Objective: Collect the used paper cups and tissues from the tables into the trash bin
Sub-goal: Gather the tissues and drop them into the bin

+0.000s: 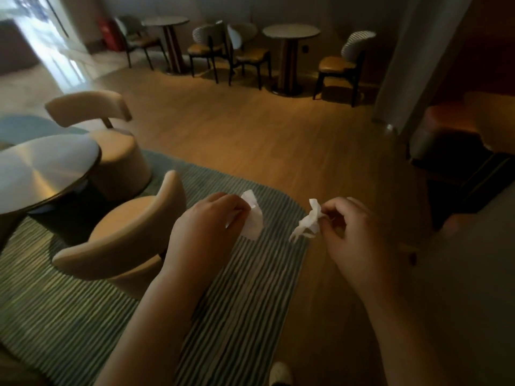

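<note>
Both hands were held out in front of the person, above the edge of a green striped rug [69,316] and the wooden floor [250,129]. The left hand [203,218] had its fingers curled round a white tissue [252,218], which stuck out past the knuckles and hung down in a loose flap. The right hand [354,232] pinched a second, more crumpled tissue [308,221] between thumb and fingertips, and the wad dangled to the left of that hand. The two tissues hung near each other but apart, with a strip of rug showing between them. To the left stood a round metal-topped table [41,168], and two beige cushioned chairs sat close to it: a near chair [119,240] just beside the left forearm and a far chair [111,135] behind the table. Along the far wall were two small round pedestal tables, a left one [165,22] and a right one [291,32], with dark-legged chairs [250,54] set around them. A red object [107,32] stood in the far left corner, too blurred to name. A white shoe tip [280,373] showed at the bottom edge. No trash bin could be made out.
</note>
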{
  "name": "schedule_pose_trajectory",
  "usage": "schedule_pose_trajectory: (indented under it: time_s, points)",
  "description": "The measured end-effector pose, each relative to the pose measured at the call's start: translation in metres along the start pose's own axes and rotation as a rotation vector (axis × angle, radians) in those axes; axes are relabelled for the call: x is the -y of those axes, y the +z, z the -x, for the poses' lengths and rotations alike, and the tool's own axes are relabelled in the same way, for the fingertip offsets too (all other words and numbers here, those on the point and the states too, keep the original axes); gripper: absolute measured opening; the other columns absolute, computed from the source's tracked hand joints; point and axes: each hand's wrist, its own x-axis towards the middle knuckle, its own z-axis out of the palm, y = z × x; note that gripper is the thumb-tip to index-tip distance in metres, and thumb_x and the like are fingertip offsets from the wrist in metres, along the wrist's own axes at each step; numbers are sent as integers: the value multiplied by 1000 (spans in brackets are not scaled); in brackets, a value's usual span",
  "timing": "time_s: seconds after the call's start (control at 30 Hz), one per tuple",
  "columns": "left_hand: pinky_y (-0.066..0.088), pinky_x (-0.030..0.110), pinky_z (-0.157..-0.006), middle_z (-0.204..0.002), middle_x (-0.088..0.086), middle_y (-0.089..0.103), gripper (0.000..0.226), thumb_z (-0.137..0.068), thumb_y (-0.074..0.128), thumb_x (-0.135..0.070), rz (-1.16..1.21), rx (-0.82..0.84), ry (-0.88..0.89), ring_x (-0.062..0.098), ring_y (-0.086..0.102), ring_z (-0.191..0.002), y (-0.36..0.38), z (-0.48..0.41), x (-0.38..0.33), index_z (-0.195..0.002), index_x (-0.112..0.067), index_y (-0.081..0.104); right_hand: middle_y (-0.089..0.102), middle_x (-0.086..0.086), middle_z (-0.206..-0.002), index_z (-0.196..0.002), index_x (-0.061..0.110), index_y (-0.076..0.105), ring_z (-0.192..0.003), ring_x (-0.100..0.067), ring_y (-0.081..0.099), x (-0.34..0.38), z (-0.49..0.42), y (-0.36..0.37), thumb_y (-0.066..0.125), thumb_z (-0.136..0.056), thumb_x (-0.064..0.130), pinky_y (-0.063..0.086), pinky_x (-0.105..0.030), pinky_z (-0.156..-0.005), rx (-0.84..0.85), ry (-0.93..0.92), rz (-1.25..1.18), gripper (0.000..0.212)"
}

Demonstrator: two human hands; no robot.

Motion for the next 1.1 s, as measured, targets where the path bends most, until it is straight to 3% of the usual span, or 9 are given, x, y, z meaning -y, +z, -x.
schedule_pose_trajectory:
  time_s: [0.13,0.23,0.4,0.53,0.8,1.0,1.1]
  points:
    - [32,9,-61,-98,-24,53,17,-89,57,-31,-27,-63,-62,-10,45,-72,4,-74,9,-104,-35,63,51,17,-90,-91,31,55,-81,-3,55,-16,-95,15,50,-87,34,54,-28,-64,5,-91,-8,8]
    - [31,8,-60,-97,-26,48,19,-88,57,-30,-35,-90,-139,-15,42,-73,5,-110,27,-105,-35,64,49,19,-90,-92,31,55,-82,-2,54,-23,-147,36,49,-86,35,51,-22,-64,81,-140,-22,9]
    - [33,10,-62,-99,-23,51,19,-89,56,-30,-71,-144,-224,-9,44,-75,29,-184,64,-106,-34,64,46,22,-89,-93,30,57,-80,3,49,-46,-236,83,50,-87,37,41,-11,-60,156,-198,-47,11]
    - [45,18,-69,-100,-21,57,17,-91,56,-27,-9,-220,-249,-2,53,-84,62,-263,95,-104,-34,64,50,19,-90,-93,29,57,-80,0,52,-71,-318,117,47,-87,40,51,-21,-63,215,-251,-56,16]
    - [45,20,-69,-97,-12,63,14,-90,57,-26,55,-353,-267,2,56,-81,94,-462,136,-102,-26,66,57,14,-92,-92,25,60,-81,-6,56,-96,-519,146,51,-85,37,54,-32,-64,290,-404,60,16]
    - [44,15,-71,-98,-15,60,22,-86,53,-32,19,-334,-223,0,55,-81,99,-580,137,-103,-25,64,55,18,-90,-92,29,59,-80,-3,54,-125,-630,162,54,-87,34,54,-27,-64,240,-335,-9,8]
    - [43,14,-71,-98,-18,57,23,-85,52,-33,-11,-320,-237,-1,55,-82,109,-630,157,-104,-26,64,52,21,-91,-95,30,59,-81,3,53,-142,-685,189,55,-87,31,49,-17,-63,272,-300,-39,9]
